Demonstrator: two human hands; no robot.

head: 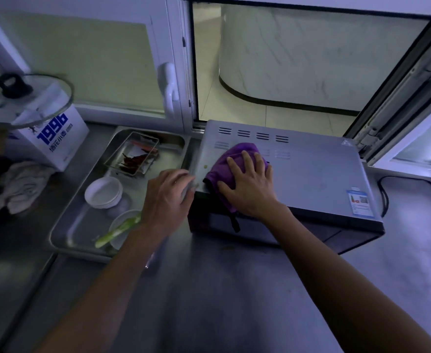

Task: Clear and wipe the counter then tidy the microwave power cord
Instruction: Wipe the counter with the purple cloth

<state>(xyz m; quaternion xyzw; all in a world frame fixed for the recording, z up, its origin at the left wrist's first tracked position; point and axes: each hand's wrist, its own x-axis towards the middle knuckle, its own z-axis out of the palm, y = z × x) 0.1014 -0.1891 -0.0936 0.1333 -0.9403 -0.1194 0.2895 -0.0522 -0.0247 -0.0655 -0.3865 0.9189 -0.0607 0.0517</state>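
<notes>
My right hand (247, 186) lies flat on a purple cloth (231, 161), fingers straight and a little spread, pressing it down on the top of the microwave (311, 174) near its left front corner; a dark loop of the cloth hangs over the front edge. My left hand (169, 197) is at that same corner, fingers bent around the left edge of the microwave, though the fingertips are blurred and I cannot tell how firmly they grip. The microwave sits on the steel counter (222, 301) in front of an open window (285, 59), and its black power cord (385, 197) loops on the counter just to its right. A small green speck (205, 166) lies on the microwave top beside the cloth. To the left of the microwave is a metal tray (81, 225) holding a smaller rectangular dish (132, 154) with red scraps and paper in it, a stack of white bowls (104, 192), and a green stalk (117, 231) lying across another small bowl, partly hidden by my left wrist. Further left a crumpled pale rag (20, 186) lies on the counter, and behind it stands a white box (53, 138) printed with blue numbers, with a glass pot lid (25, 98) resting on top of it.
</notes>
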